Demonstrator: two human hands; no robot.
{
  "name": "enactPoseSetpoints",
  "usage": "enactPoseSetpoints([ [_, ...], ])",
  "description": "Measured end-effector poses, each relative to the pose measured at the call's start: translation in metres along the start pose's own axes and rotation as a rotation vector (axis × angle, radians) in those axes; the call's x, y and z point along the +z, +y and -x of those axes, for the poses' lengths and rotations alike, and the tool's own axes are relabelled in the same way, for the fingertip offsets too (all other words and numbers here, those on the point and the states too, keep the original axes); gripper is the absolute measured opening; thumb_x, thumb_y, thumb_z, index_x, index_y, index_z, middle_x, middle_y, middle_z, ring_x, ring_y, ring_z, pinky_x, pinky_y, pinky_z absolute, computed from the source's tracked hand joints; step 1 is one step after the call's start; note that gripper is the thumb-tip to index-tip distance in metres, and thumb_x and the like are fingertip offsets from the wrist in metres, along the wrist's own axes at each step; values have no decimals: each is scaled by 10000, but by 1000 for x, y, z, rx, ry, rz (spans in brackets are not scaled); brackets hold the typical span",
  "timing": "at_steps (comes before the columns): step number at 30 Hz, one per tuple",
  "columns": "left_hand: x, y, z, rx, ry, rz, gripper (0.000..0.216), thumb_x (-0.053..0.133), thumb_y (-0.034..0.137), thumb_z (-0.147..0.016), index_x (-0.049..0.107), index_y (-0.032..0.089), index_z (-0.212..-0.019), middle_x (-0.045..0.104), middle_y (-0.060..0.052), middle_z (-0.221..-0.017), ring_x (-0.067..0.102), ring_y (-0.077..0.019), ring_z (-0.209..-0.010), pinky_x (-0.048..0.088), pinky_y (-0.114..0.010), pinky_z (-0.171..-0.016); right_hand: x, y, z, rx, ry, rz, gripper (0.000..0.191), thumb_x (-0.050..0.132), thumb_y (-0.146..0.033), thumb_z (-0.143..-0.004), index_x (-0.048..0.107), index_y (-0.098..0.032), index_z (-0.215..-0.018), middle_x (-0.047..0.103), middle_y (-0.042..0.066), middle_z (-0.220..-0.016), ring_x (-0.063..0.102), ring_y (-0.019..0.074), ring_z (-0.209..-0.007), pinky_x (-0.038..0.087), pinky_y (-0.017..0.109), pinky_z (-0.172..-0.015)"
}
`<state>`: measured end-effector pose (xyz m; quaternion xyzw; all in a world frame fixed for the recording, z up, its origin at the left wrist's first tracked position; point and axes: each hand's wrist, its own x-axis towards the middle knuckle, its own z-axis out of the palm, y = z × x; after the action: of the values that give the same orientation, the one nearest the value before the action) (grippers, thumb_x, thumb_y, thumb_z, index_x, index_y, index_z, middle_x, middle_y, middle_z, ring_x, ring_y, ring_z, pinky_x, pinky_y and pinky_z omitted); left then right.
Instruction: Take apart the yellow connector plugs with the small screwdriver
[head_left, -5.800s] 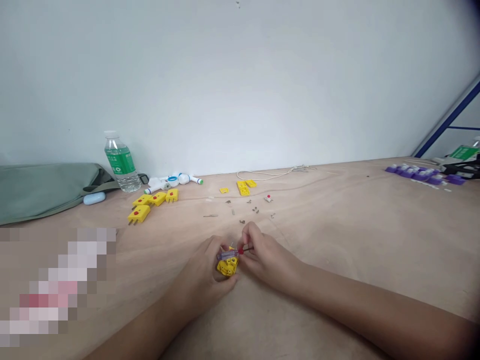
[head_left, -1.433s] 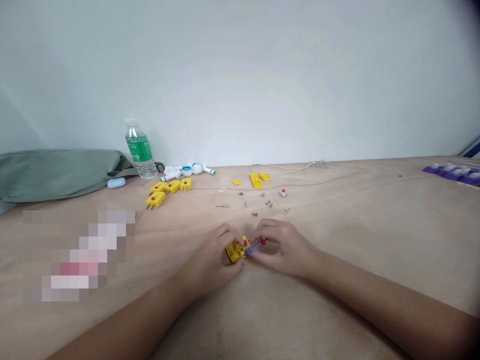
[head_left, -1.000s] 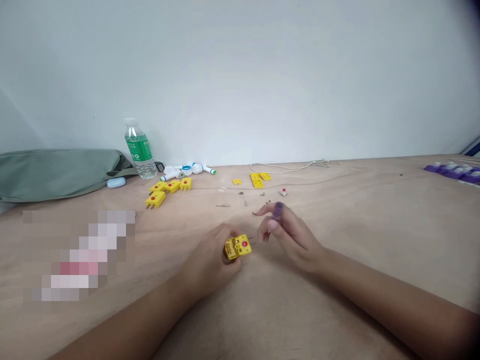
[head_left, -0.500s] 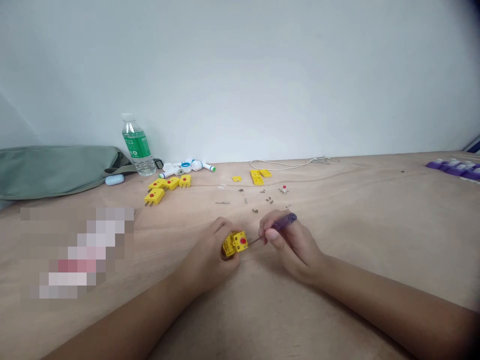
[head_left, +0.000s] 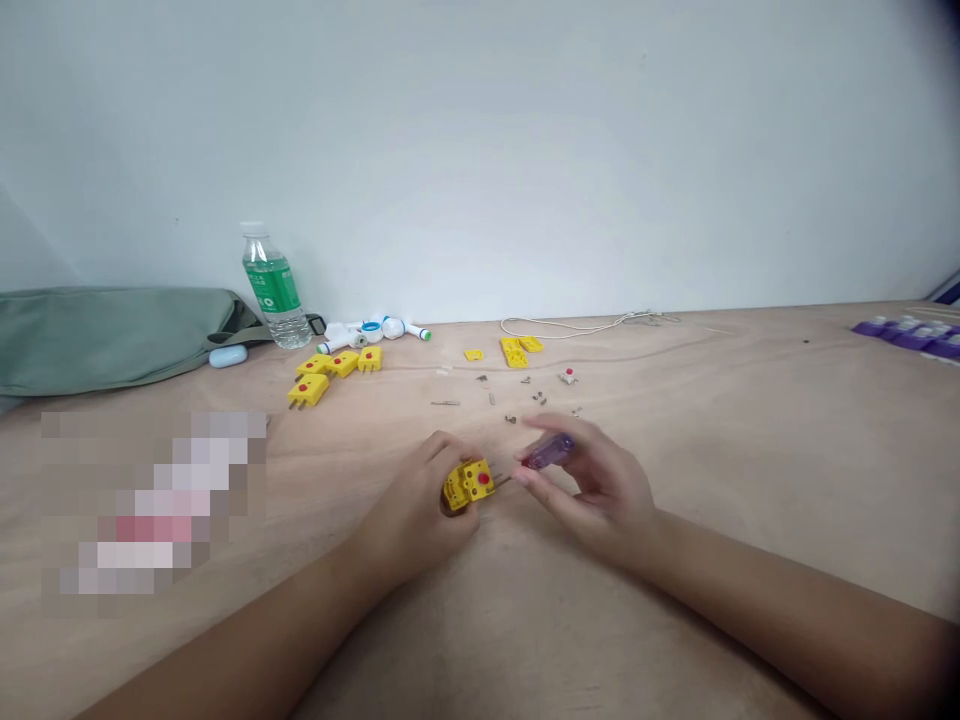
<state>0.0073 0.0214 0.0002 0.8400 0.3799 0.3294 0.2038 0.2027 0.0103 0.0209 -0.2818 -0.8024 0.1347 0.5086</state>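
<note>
My left hand (head_left: 416, 505) is wrapped around a yellow plug (head_left: 466, 486) with a red button, holding it low over the wooden table. Metal pins stick out of the plug's right side. Between the thumb and fingers of my right hand (head_left: 604, 490) is a screwdriver (head_left: 551, 452) with a see-through purple handle, its shaft directed left at the plug. Whether the tip touches a screw is too small to make out. Just beyond my hands lie several small metal parts (head_left: 511, 419) and a white piece with a red button (head_left: 568, 376).
Several yellow plugs (head_left: 309, 391) sit at the left back, near a water bottle (head_left: 277, 290) and a green bag (head_left: 112, 340). Yellow casing pieces (head_left: 514, 352) and a white cord (head_left: 570, 330) lie by the wall. Purple items (head_left: 911, 335) stand far right.
The screwdriver handle has moved left and slightly down, closer to the plug. My right hand's fingers have loosened and shifted around it. My left hand and the plug have hardly moved.
</note>
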Motion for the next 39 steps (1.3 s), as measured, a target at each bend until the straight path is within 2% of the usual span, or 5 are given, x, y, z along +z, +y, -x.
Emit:
enactPoseSetpoints([
  [7, 0, -2, 0, 10, 12, -7, 388, 547, 32, -655, 517, 216, -995, 537, -33, -972, 537, -189, -918, 456, -296, -803, 3, 0, 4, -48, 57, -277, 487, 577, 9, -757, 434, -292, -1112, 589, 56, -1031, 613, 121, -732, 538, 252, -543],
  [14, 0, -1, 0, 1, 13, 8, 357, 542, 24, -652, 528, 208, -958, 536, -23, -935, 539, -172, -879, 454, -276, -760, -9, -13, -8, 64, 145, -325, 177, 738, -144, -667, 591, -238, -697, 525, -10, -683, 538, 105, -568, 458, 230, -429],
  [22, -1, 0, -1, -16, -3, -11, 361, 551, 35, -652, 546, 207, -969, 551, -39, -948, 542, -194, -900, 464, -307, -793, -8, -15, -3, 171, -36, -561, 176, 482, -164, -884, 545, -251, -1024, 589, 40, -907, 554, 58, -497, 492, 234, -457],
  [29, 0, -2, -1, 7, 23, -9, 314, 566, 63, -683, 536, 208, -960, 547, -31, -932, 547, -184, -877, 466, -300, -764, -4, -19, -11, 211, 122, -456, 153, 739, -117, -654, 622, -215, -665, 519, -7, -706, 533, 91, -609, 440, 177, -411],
  [39, -1, -1, -2, -11, 40, -14, 175, 609, 147, -722, 576, 187, -889, 577, -20, -855, 563, -171, -813, 449, -276, -709, -3, -24, 0, 195, 55, -484, 232, 712, -58, -668, 630, -213, -820, 653, 9, -798, 627, 110, -712, 542, 229, -622],
])
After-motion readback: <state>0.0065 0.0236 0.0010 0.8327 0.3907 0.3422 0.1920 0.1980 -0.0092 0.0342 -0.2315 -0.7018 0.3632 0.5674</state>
